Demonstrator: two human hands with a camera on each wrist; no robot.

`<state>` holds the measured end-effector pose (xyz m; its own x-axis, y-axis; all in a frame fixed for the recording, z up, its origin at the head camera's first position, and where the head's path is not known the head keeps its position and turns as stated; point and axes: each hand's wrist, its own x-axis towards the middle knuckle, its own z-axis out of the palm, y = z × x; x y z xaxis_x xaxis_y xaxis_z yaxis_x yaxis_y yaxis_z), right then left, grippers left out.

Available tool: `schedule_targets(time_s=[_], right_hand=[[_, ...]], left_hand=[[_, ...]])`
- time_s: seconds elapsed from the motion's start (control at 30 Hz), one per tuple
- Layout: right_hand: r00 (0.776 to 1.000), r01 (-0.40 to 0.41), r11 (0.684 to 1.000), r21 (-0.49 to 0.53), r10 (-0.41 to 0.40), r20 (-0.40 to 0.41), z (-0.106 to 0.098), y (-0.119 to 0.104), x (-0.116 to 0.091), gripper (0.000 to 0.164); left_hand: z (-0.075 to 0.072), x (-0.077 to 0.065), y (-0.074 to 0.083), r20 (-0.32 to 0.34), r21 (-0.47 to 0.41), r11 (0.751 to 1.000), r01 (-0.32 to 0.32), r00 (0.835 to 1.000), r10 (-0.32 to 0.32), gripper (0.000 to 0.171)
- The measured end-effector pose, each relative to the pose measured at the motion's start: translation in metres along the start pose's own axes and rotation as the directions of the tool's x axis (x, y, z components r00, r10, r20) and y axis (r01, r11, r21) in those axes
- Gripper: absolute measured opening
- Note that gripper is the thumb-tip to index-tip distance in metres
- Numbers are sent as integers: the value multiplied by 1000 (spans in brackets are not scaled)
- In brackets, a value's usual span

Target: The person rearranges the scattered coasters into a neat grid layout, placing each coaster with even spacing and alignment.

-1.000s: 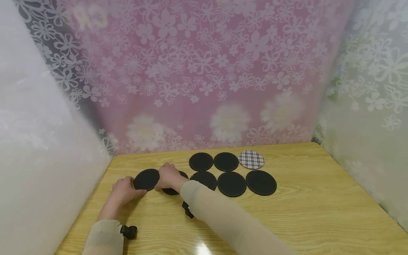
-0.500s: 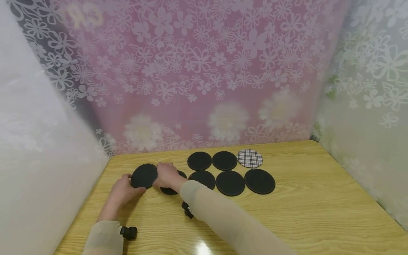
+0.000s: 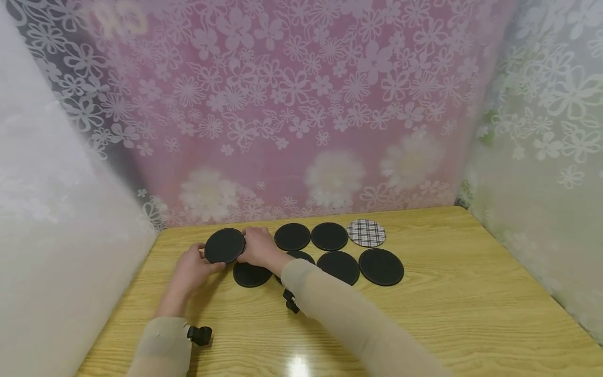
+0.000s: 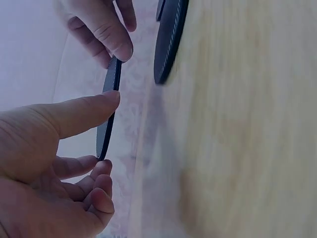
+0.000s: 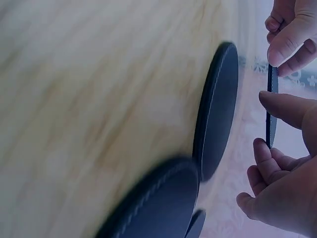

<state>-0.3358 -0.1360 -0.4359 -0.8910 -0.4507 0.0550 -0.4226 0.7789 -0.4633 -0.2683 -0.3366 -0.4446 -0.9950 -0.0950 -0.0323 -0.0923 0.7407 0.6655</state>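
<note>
A round black coaster (image 3: 225,246) with a stitched edge is held up off the table between both hands. My left hand (image 3: 192,271) pinches its left side, thumb on the near edge. My right hand (image 3: 260,248) grips the opposite side, also with thumb and fingertips. In the left wrist view the coaster (image 4: 106,131) appears nearly edge-on, apart from the wood surface. Just in front of it another black coaster (image 3: 252,275) lies flat, partly overlapped by my right hand. The right wrist view shows that lying coaster's neighbours (image 5: 220,114) on the table.
Two rows of coasters lie on the wooden table (image 3: 452,314). The back row has black coasters (image 3: 292,237) and a plaid one (image 3: 366,233) at its right end. More black ones (image 3: 381,267) form the front row, partly behind my right sleeve. Patterned curtains (image 3: 301,115) enclose the table.
Both hands have lifted the black coaster off the table and carried it right and toward the back, above the left end of the front row. The other coasters stay put.
</note>
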Motion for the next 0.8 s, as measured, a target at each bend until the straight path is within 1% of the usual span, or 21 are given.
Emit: schedule_targets(time_s=[0.1, 0.27, 0.37, 0.47, 0.63, 0.8], right_hand=[[1000, -11, 1000, 17, 11, -6, -6, 10, 0, 63], [999, -25, 999, 48, 26, -23, -17, 29, 1, 64], [999, -22, 998, 63, 24, -24, -21, 39, 3, 63], [1000, -10, 997, 71, 12, -19, -25, 48, 5, 61], [1000, 4, 997, 72, -4, -3, -29, 61, 9, 58], [1000, -8, 999, 32, 8, 12, -31, 71, 12, 60]], left_hand=[[6, 7, 8, 3, 0, 1000, -10, 1000, 10, 93], [15, 20, 23, 10, 33, 999, -21, 1000, 21, 94], [21, 27, 30, 5, 48, 998, -36, 999, 36, 94], [26, 32, 36, 3, 44, 998, -43, 999, 43, 92], [36, 40, 42, 10, 30, 998, -54, 998, 54, 89], [46, 48, 43, 26, 9, 998, -58, 998, 58, 86]])
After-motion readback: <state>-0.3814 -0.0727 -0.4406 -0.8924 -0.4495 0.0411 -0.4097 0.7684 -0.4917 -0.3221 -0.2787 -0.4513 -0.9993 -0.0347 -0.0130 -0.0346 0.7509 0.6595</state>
